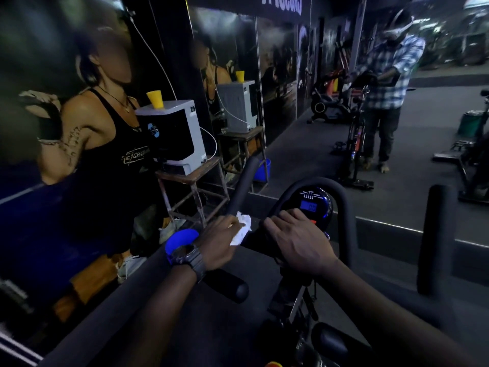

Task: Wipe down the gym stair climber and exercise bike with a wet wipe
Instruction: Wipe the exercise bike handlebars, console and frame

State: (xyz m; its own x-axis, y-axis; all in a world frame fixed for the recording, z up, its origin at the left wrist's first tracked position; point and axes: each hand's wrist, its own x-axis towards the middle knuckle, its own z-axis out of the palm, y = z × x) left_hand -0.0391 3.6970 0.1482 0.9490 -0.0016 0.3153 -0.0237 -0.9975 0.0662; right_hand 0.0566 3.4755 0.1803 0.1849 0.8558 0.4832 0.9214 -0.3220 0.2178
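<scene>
Dim gym floor, mirrored wall ahead, poster wall to the left. Person stands at the exercise bike (299, 295), looking down over its console (315, 205) and handlebar (341, 205).

Left hand (219, 245) pinches a crumpled white wet wipe (242, 229) and presses it on the bar where the left handlebar arm meets the centre, just left of the console. Right hand (296, 242) lies over the bar at the base of the console, fingers curled down onto it; looks like bracing rather than wiping. The hands are close together, not touching.

Progress, as a judgement: bike wipe is under way, at the handlebar's middle. Can't tell which bike surfaces are already clean; no wet streaks visible in this light. Likely left on the bike: console face, outer grips incl. the upright right grip (436, 234), the lower left grip end (232, 287), and the saddle, which I can't make out here. Stair climber isn't identifiable in view, so its status is unknown.

Off to the left: a water dispenser (174, 133) with a yellow cup (154, 98) on top, sitting on a metal stand (190, 181). Mirror shows the person at the bike.
</scene>
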